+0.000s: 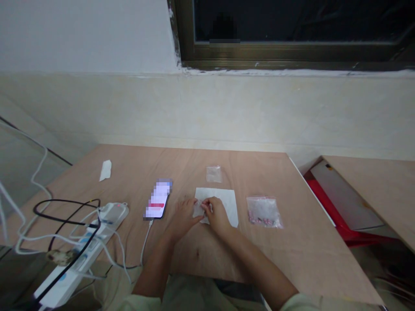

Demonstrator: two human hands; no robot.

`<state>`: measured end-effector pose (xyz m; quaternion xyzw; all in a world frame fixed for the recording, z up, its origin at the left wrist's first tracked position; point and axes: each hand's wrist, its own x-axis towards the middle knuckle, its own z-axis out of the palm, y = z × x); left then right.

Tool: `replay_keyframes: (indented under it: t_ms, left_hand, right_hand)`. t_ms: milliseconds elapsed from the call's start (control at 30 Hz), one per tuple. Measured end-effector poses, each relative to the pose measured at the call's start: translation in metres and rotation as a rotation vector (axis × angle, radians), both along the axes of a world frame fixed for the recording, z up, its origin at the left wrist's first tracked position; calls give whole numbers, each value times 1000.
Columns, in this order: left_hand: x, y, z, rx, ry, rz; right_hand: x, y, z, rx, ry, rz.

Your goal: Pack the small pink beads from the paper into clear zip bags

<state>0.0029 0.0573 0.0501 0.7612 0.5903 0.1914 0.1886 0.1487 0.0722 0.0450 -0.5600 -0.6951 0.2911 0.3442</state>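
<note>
A small folded piece of white paper [197, 211] lies on a larger white sheet [227, 203], between both hands. The right hand [216, 214] has its fingers [206, 206] pinched closed on the folded piece; the left hand [182, 219] has its fingers [193, 203] curled against it. A clear zip bag of pink pieces [264, 212] lies just right of the sheet on the wooden worktop [292, 259].

Readable text: none you can make out.
Your phone [158, 199]: screen blurred, near the tabletop's middle, nothing legible.
Your power strip [112, 214]: small blue marks, too small to read.
</note>
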Motion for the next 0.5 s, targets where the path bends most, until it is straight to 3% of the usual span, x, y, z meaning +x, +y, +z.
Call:
replay_keyframes:
  t_ms: [167,333,500]
  left_hand:
    - [-6,8,8,-26,13,20]
    - [-11,10,7,-35,46,39]
    - [-12,3,0,10,64,19]
  right_hand:
    - [4,-1,-12,25,-23,-104]
    - [5,-14,-24,-55,-152,-36]
    - [-1,-22,-27,-82,-325,-63]
